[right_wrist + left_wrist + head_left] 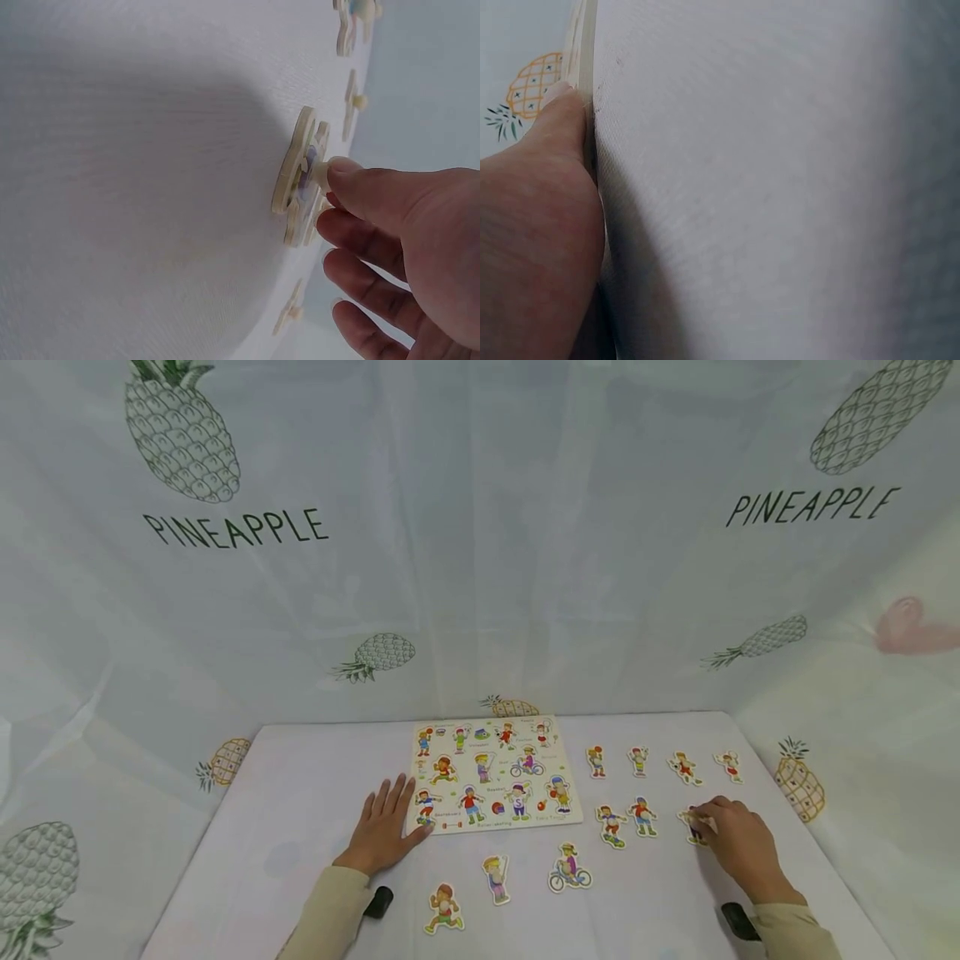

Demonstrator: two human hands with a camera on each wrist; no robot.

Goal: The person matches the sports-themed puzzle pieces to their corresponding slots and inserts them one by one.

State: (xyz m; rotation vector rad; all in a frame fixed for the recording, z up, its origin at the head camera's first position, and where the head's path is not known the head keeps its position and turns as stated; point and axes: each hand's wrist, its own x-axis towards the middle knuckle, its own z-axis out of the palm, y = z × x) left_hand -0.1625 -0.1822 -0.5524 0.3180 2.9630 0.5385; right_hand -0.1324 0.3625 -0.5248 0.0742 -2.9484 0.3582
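Note:
My right hand point(738, 843) pinches the knob of a wooden puzzle piece point(690, 828), a child figure with purple on it, at the right of the table. In the right wrist view thumb and forefinger meet at the pale knob, and the piece point(291, 172) is seen nearly edge-on; whether it touches the table I cannot tell. My left hand point(384, 827) lies flat with spread fingers at the left edge of the puzzle board point(495, 828), its thumb by the lower left corner. The board bears printed sports figures. In the left wrist view the thumb point(559, 124) touches the board's edge.
Right of the board lie other figure pieces, among them a skateboarder point(611, 827) and a roller skater point(642, 817). Before the board are a cyclist point(570, 870), a baseball player point(496, 880) and a runner point(445, 910). A pineapple-print curtain point(480, 568) hangs behind the table.

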